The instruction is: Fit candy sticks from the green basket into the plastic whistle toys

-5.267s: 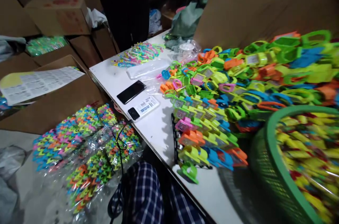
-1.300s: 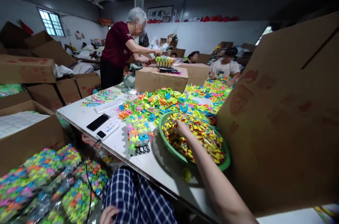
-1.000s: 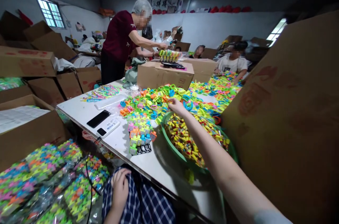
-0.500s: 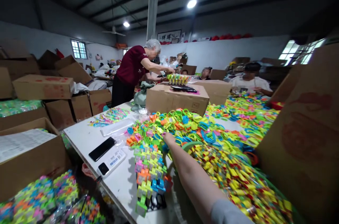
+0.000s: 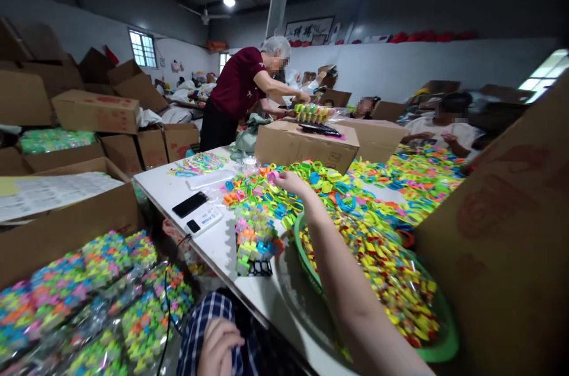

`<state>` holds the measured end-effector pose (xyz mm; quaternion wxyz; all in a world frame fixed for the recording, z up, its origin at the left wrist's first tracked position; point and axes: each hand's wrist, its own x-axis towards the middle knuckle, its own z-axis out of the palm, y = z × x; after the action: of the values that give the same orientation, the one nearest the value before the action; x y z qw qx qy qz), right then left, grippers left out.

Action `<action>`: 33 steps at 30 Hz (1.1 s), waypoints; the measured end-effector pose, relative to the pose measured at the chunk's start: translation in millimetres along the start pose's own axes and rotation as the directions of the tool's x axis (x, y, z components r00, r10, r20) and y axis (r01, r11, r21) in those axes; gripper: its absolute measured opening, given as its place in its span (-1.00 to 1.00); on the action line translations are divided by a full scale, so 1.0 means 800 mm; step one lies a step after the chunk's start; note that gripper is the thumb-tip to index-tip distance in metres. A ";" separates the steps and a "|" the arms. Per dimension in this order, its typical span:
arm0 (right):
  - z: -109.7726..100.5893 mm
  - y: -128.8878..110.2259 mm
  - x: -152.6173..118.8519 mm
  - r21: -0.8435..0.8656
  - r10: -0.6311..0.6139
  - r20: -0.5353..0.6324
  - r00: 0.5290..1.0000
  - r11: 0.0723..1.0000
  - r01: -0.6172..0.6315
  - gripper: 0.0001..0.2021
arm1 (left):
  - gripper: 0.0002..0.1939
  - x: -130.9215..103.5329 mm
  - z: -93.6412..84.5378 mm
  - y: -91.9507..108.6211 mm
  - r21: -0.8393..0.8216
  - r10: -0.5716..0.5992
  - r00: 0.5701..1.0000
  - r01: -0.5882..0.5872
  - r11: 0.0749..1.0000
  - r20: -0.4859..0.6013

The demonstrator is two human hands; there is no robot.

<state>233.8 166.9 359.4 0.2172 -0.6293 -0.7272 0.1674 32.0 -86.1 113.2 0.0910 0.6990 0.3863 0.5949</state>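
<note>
In the head view, a pink ring-shaped piece [image 5: 273,177] is held by the right grip [image 5: 291,182], narrowed at the fingertips around one side of it. The piece is seen above the near left part of a heap of loose coloured pieces [image 5: 329,180], by which much of the white surface [image 5: 217,245] is covered; whether the heap is touched cannot be told. The green basin [image 5: 444,347] is crossed from above by the right forearm, and the basin is filled with small yellow and red pieces [image 5: 382,281]. The left grip [image 5: 220,343] is rested on a leg covered in plaid cloth [image 5: 208,316], its fingers loosely bent; whether anything is held beneath them cannot be told.

Nearer the front edge, a black lattice tray [image 5: 259,268] is mostly covered by rows of coloured pieces, its near end left exposed. To the left, a black phone [image 5: 190,204] is laid just beside a white labelled device [image 5: 208,220]. Farther back, a cardboard box [image 5: 306,147] is placed on the surface, and wrapped coloured pieces [image 5: 313,112] above it are handled by a co-worker in a dark red top [image 5: 235,82]. Clear bags of coloured pieces [image 5: 106,257] are piled below at the left.
</note>
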 end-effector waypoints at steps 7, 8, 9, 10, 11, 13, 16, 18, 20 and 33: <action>0.021 -0.093 -0.186 0.421 -0.679 0.266 0.684 0.721 0.551 -0.80 | -0.41 0.176 -0.067 0.082 -0.350 -0.243 0.963 0.190 0.917 -0.113; 0.025 -0.099 -0.203 0.440 -0.692 0.254 0.675 0.705 0.557 -0.81 | -0.41 0.193 -0.072 0.088 -0.397 -0.268 0.963 0.255 0.882 0.025; 0.027 -0.104 -0.217 0.458 -0.694 0.246 0.677 0.699 0.550 -0.82 | -0.44 0.205 -0.075 0.093 -0.417 -0.295 0.950 0.312 0.854 0.106; 0.029 -0.106 -0.227 0.480 -0.688 0.239 0.685 0.697 0.533 -0.84 | -0.49 0.213 -0.076 0.098 -0.429 -0.320 0.935 0.353 0.832 0.150; 0.028 -0.107 -0.235 0.505 -0.683 0.234 0.692 0.693 0.514 -0.88 | -0.54 0.216 -0.076 0.102 -0.438 -0.351 0.924 0.381 0.814 0.151; 0.024 -0.103 -0.245 0.562 -0.673 0.205 0.711 0.675 0.478 -0.85 | -0.61 0.215 -0.073 0.108 -0.477 -0.421 0.904 0.404 0.781 0.077; 0.017 -0.091 -0.257 0.655 -0.620 0.061 0.782 0.616 0.438 -0.72 | -0.65 0.210 -0.066 0.115 -0.614 -0.517 0.854 0.442 0.654 0.064; 0.017 -0.084 -0.263 0.727 -0.566 -0.022 0.824 0.557 0.402 -0.78 | -0.67 0.211 -0.061 0.120 -0.725 -0.561 0.822 0.447 0.525 0.100; 0.024 -0.080 -0.267 0.808 -0.520 -0.035 0.854 0.488 0.330 -0.80 | -0.68 0.216 -0.056 0.126 -0.808 -0.590 0.803 0.398 0.435 0.079; 0.052 -0.082 -0.269 0.606 -0.444 -0.097 0.891 0.684 0.406 -0.84 | -0.66 0.171 -0.037 0.120 -0.838 -0.683 0.717 0.452 0.306 0.138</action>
<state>181.0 -54.3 335.3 0.4204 -0.3336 -0.7649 0.3563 45.7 -73.0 282.1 0.5649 0.3054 0.2887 0.7101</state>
